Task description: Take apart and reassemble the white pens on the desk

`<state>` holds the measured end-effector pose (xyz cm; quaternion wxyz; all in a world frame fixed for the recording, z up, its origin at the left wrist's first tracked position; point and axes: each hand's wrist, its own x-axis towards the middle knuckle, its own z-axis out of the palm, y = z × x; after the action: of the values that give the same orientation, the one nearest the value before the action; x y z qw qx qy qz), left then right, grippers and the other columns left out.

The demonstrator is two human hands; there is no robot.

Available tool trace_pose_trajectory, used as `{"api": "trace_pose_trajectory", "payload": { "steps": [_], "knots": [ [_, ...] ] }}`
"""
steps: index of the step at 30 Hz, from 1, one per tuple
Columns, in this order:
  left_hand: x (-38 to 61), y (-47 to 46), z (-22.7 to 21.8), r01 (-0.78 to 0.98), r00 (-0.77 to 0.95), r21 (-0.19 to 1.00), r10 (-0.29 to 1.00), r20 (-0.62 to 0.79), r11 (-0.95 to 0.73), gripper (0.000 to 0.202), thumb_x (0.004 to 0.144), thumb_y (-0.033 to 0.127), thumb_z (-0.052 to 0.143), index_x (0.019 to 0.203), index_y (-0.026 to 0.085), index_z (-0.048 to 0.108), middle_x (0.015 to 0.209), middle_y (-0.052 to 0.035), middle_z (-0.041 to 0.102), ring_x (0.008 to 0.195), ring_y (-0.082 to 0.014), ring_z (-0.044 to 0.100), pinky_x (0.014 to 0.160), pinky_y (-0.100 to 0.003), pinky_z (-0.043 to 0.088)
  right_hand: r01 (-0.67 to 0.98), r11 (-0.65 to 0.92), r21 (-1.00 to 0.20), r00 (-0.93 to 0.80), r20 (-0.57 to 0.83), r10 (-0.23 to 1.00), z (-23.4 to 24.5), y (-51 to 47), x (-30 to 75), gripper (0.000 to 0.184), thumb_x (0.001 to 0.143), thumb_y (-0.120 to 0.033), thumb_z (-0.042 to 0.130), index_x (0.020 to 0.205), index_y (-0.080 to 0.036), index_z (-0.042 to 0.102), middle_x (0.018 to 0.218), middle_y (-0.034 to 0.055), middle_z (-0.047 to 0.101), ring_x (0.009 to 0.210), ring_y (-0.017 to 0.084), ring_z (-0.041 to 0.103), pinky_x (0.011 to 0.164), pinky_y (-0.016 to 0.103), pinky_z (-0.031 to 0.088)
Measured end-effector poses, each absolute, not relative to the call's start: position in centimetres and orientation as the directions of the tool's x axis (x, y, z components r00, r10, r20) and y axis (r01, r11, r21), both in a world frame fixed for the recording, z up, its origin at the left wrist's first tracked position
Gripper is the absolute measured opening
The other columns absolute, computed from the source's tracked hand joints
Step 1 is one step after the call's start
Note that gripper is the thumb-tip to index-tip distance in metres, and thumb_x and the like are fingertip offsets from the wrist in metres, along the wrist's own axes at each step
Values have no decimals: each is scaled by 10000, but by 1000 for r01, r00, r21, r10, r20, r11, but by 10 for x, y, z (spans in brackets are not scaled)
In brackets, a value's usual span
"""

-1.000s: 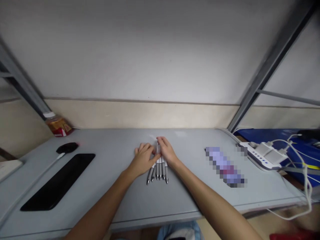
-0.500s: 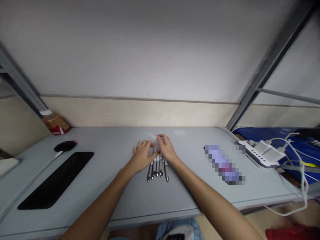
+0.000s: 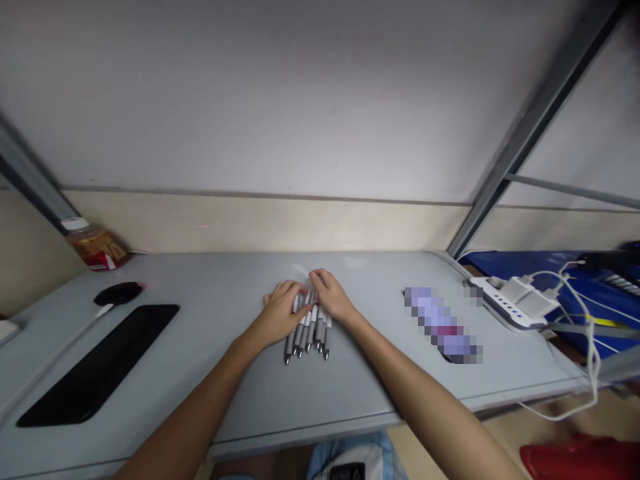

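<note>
Several grey-and-white pens (image 3: 310,332) lie side by side on the grey desk (image 3: 240,413), their silvery tips towards me. My left hand (image 3: 281,312) is closed round the left side of the bunch, its thumb lying across the pens. From the right, my right hand (image 3: 333,297) holds the far ends with bent fingers and thumb. Between the two hands the upper parts of the pens are partly hidden. The lower ends fan out slightly and touch or nearly touch each other.
On the left are a black mat (image 3: 100,367), a black computer mouse (image 3: 119,293) with a white cable and a drink bottle (image 3: 97,245). To the right lie a blurred-out phone (image 3: 440,323) and a white power strip (image 3: 505,305) with chargers and cables. A wall closes off the back.
The pens have moved slightly left and sit closer together; the outer right one, formerly splayed, now lies nearer the others. Both hands stay at the bunch. My view has turned slightly right.
</note>
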<state>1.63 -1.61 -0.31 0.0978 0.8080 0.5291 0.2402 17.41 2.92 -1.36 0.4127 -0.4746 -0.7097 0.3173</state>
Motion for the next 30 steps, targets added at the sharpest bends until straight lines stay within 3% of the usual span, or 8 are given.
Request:
{"api": "trace_pose_trajectory", "payload": {
  "steps": [6, 15, 20, 30],
  "knots": [
    [18, -19, -4, 770, 404, 395, 862, 308, -502, 305, 875, 398, 521, 1153, 275, 499, 1263, -39, 539, 1203, -254, 448, 956, -420, 332, 512, 396, -762, -344, 241, 908, -6, 30, 190, 358, 814, -126, 461, 1148, -225, 545, 1181, 44, 593, 1121, 189, 514, 996, 359, 342],
    [21, -20, -5, 783, 436, 350, 855, 281, -515, 336, 872, 429, 537, 1168, 273, 525, 1303, -43, 537, 1223, -264, 439, 967, -442, 319, 635, 443, -633, -386, 236, 892, 0, 28, 203, 348, 798, -232, 595, 1144, -213, 557, 1166, 82, 585, 1116, 221, 506, 984, 401, 326],
    [19, -20, -4, 787, 434, 351, 860, 268, -507, 319, 896, 417, 486, 1175, 268, 532, 1306, -54, 538, 1230, -262, 432, 977, -451, 310, 640, 426, -639, -348, 253, 903, 10, 32, 214, 339, 833, -310, 568, 1165, -246, 551, 1207, 68, 567, 1161, 228, 477, 977, 408, 329],
    [21, -20, -3, 800, 423, 345, 869, 257, -491, 284, 888, 340, 479, 1165, 283, 509, 1280, -35, 550, 1221, -260, 438, 958, -454, 302, 763, 315, -564, -333, 74, 940, 15, 28, 222, 335, 783, -352, 631, 1108, -273, 615, 1172, 76, 575, 1151, 288, 454, 932, 461, 316]
  ]
}}
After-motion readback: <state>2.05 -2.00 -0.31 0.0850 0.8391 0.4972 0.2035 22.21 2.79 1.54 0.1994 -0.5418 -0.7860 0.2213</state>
